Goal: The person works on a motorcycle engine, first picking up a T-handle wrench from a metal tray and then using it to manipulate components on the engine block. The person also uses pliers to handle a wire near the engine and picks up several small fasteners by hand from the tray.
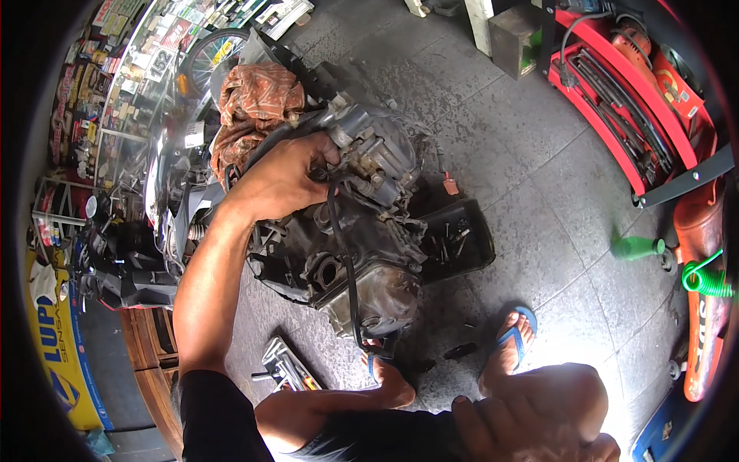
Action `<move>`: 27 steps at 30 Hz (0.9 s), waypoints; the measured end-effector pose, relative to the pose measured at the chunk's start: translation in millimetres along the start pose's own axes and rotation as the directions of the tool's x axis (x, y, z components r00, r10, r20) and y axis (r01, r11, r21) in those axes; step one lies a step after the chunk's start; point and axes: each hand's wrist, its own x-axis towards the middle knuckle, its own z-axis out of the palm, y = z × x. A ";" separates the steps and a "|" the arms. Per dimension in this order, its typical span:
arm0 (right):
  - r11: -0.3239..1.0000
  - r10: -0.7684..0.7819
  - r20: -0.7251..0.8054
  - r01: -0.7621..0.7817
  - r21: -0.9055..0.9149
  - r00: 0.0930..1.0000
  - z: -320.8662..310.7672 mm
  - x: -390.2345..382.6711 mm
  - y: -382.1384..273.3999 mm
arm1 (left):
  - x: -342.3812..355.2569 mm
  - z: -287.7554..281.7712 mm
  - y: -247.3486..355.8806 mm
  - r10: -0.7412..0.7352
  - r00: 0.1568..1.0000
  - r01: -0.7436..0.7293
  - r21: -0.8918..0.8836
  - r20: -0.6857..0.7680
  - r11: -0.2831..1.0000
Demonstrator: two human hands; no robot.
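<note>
My left hand (pixel 289 173) reaches in from the left, fingers curled against the side of a grey metal carburetor-like body (pixel 377 158). What lies between the fingertips is hidden. A black hose (pixel 350 277) runs down from beside the thumb across a dirty scooter engine (pixel 373 296), which has a round open port (pixel 327 271) on its left. Near the lower edge, in shade, my right hand (pixel 516 420) lies by my bent right knee, its fingers apart and nothing visible in them.
A patterned orange cloth (pixel 258 108) drapes over the vehicle beyond my left hand. Right of the engine sits a black tray (pixel 469 246) with bolts. A red tool cart (pixel 616 115) stands far right, near a green bottle (pixel 639 247). Glass shelves (pixel 127 100) line the left.
</note>
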 end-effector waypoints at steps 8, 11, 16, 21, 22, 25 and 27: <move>0.999 -0.025 -0.020 0.024 -0.035 0.999 0.5 -2.4 4.2 | -2.0 -4.3 -5.5 0.109 0.994 -0.109 -0.062 0.007 0.992; 1.000 -0.015 -0.012 0.015 -0.007 1.000 -0.8 -2.4 5.6 | -0.4 -10.2 -3.7 0.073 0.995 -0.060 -0.183 0.067 0.981; 0.998 0.002 0.023 0.000 -0.065 1.000 1.7 -2.5 2.9 | -1.9 -7.6 -7.0 -0.063 0.995 0.079 -0.222 0.081 0.972; 0.999 -0.046 0.029 0.047 -0.025 0.999 0.5 -0.9 6.2 | 1.3 2.9 -7.9 0.154 0.986 -0.152 0.038 -0.058 0.988; 0.999 -0.036 0.030 0.036 -0.004 0.999 0.1 -2.0 6.7 | 1.7 3.1 -5.5 0.142 0.989 -0.140 0.044 -0.049 0.989; 1.000 -0.010 0.027 0.010 0.029 1.000 -0.6 -4.4 7.6 | 2.2 4.5 -3.7 0.141 0.990 -0.138 0.078 -0.033 0.987; 1.000 0.002 0.019 -0.002 0.007 1.000 -1.5 -3.5 6.6 | 5.1 5.2 -0.9 0.080 0.997 -0.079 0.062 -0.014 0.995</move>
